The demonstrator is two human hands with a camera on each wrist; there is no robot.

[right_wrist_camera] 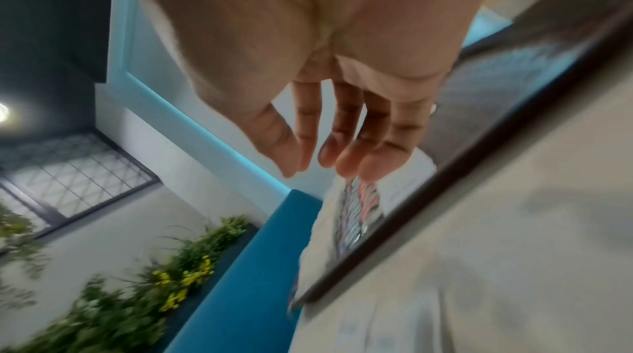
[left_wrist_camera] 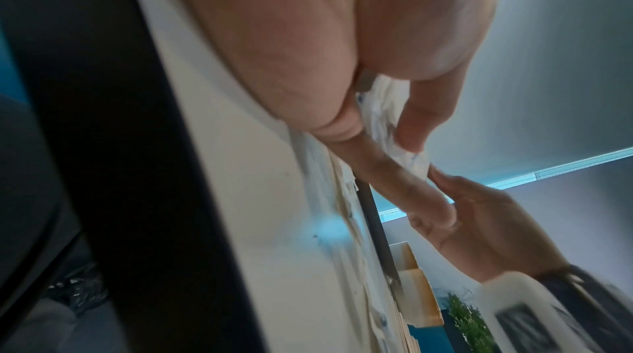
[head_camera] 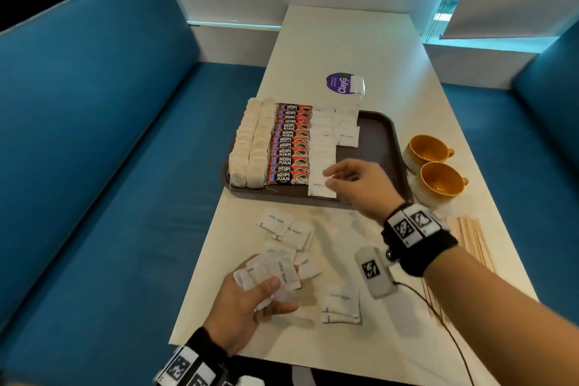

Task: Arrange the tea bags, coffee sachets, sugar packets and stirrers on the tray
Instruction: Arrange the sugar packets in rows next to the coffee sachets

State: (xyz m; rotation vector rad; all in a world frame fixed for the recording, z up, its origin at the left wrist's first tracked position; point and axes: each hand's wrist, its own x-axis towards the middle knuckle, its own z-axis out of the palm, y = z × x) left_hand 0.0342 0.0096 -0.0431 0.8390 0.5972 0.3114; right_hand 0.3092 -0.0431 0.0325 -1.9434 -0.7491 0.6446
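Note:
A dark brown tray (head_camera: 380, 135) on the white table holds two rows of tea bags (head_camera: 247, 147), a column of red Kopi Juan coffee sachets (head_camera: 289, 147) and white sugar packets (head_camera: 324, 141). My right hand (head_camera: 341, 177) hovers over the tray's near right part, fingers straight and relaxed, holding nothing; the right wrist view shows the fingers (right_wrist_camera: 346, 147) spread. My left hand (head_camera: 266, 288) grips a small bunch of white sugar packets (head_camera: 275, 271) above the table's near edge, also seen as crumpled packets (left_wrist_camera: 387, 120). More loose sugar packets (head_camera: 288, 229) lie before the tray. Wooden stirrers (head_camera: 470, 238) lie at the right.
Two orange cups (head_camera: 435, 166) stand right of the tray. A purple round sticker (head_camera: 340, 83) with a packet on it lies behind the tray. Blue bench seats (head_camera: 109, 166) flank the narrow table. A black cable (head_camera: 438, 320) runs from my right wrist device across the table.

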